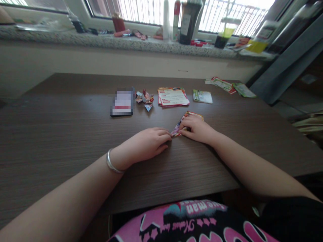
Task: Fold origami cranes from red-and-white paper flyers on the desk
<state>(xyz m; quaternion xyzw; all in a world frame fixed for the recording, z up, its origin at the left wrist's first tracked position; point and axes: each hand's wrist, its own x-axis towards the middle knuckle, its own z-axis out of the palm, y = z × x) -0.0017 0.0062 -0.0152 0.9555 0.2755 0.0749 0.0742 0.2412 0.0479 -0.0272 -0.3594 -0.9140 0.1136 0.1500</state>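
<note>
A colourful printed paper (184, 117), folded to a slanted edge, lies on the brown table. My right hand (198, 128) covers much of it, fingers curled and pressing it down, thumb along the near edge. My left hand (152, 142) rests palm down to its left. Its fingers stretch out, the tips touching the paper's lower left corner, and the thumb is apart from it. Whether any part of the corner is under the left fingertips is hidden.
Behind the hands stand a pixelated dark-edged object (122, 102), a folded paper piece (146, 99), a stack of printed cards (173, 96) and a smaller green-white stack (203, 96). More papers (223, 84) lie at the back right. Bottles and a dark cup (186, 23) crowd the windowsill.
</note>
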